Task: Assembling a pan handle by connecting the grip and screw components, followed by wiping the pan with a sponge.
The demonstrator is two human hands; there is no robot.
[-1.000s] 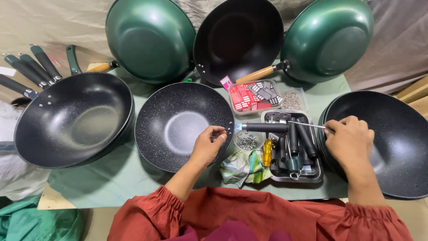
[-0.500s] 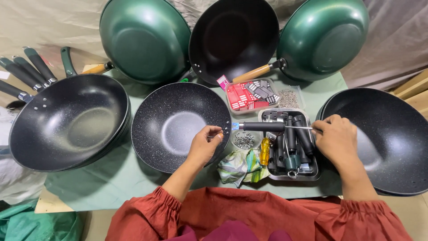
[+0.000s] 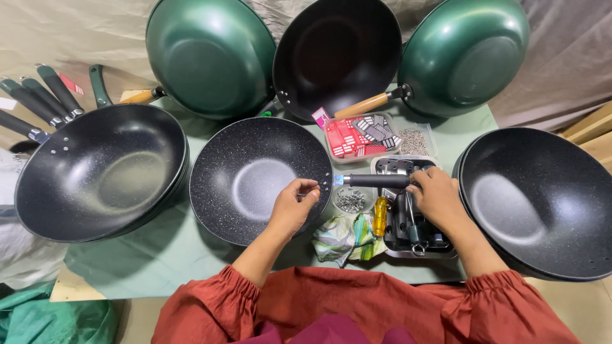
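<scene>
A black speckled wok [image 3: 255,175] sits in the middle of the green-covered table [image 3: 159,255]. My left hand [image 3: 292,205] is inside its right rim, fingers pinched at the rim holes, apparently on a small screw too small to make out. My right hand [image 3: 437,196] grips a black pan handle [image 3: 376,181] and holds its metal end against the outside of the wok's rim. A small dish of screws [image 3: 349,200] lies just under the handle. A yellow-handled screwdriver [image 3: 380,216] rests beside it.
A metal tray [image 3: 446,250] holds more black handles. Black woks stand at the left [image 3: 95,172] and right [image 3: 542,204]. Three woks lean at the back, two green [image 3: 210,54] [image 3: 468,54]. A box of red and grey cards [image 3: 363,135], loose handles [image 3: 38,102] far left.
The view has shifted slightly. My right hand moved a little left with the handle, toward the wok's rim. My left hand stays pinched at the rim.
</scene>
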